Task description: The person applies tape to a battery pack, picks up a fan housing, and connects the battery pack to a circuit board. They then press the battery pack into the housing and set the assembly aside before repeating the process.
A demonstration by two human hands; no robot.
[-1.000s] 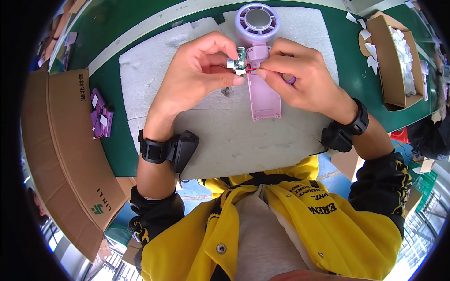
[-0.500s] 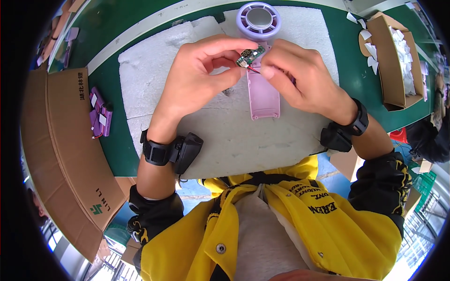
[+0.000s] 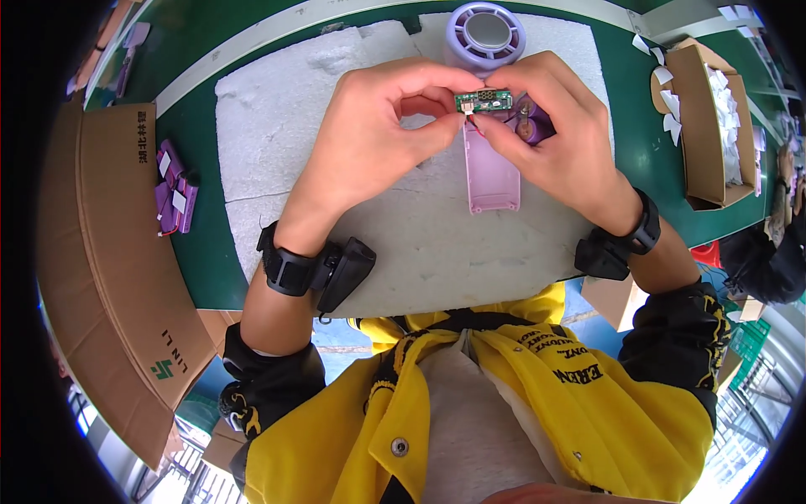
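Observation:
A small green circuit board (image 3: 495, 102) with a dark digit display and a white connector is held up between my hands. My left hand (image 3: 374, 139) pinches its left end between thumb and forefinger. My right hand (image 3: 562, 134) has its thumb at the lower edge, by a thin red wire, and its fingers curled around the right end. Purple battery cells (image 3: 529, 128) show inside the right hand's curl. Beneath the board lies an open pink plastic shell (image 3: 494, 181), its upper part covered. Just beyond stands a lilac round fan head (image 3: 487, 32) with a grey centre.
A white foam sheet (image 3: 277, 109) covers part of the green table (image 3: 210, 269). Wired purple battery packs (image 3: 176, 193) lie at left, beside a big cardboard box (image 3: 117, 252). At right, an open carton (image 3: 701, 126) holds white paper pieces.
The board has turned from a slant to nearly level, its display now facing me. Both hands have shifted slightly right, and the shell and fan head sit farther right in view.

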